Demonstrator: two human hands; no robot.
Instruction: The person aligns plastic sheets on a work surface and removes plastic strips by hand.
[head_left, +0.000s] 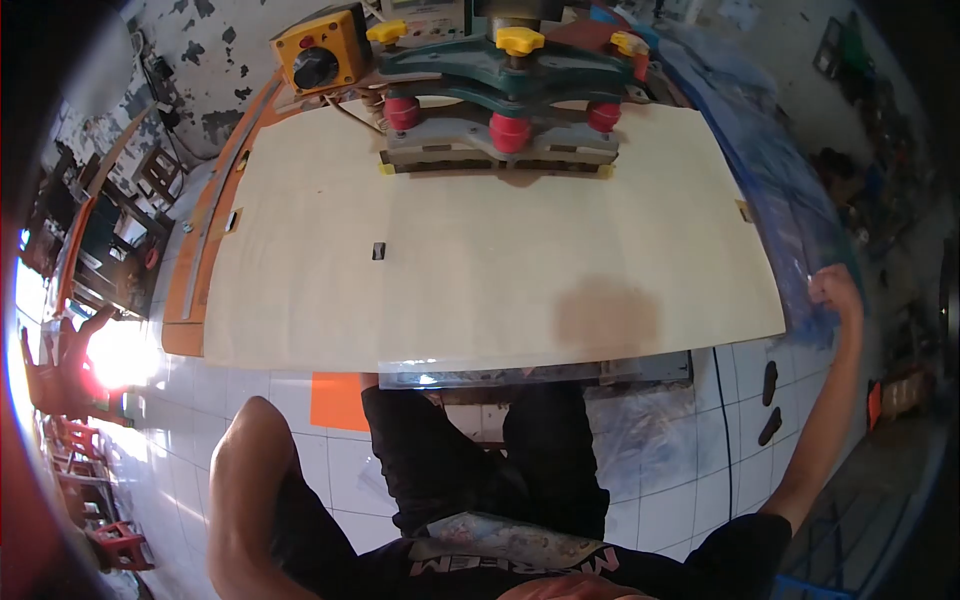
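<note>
At the right end of the table, my right hand (836, 288) is closed on the edge of a stack of clear bluish plastic film (795, 215). My left arm is bent at the lower left, and its hand does not show. A heat press machine (510, 85) with dark green arms, red knobs and yellow wing nuts stands at the back of the table. Under it lies a large cream sheet (500, 250), with a small dark piece (378, 251) on its left half. A strip of clear plastic (505, 374) hangs along the sheet's front edge.
A yellow control box (320, 52) with a black dial sits at the back left. A metal ruler strip (213, 225) runs along the table's orange left edge. Crumpled clear plastic (645, 425), an orange sheet (338, 402) and a black cable (722, 430) are below the table.
</note>
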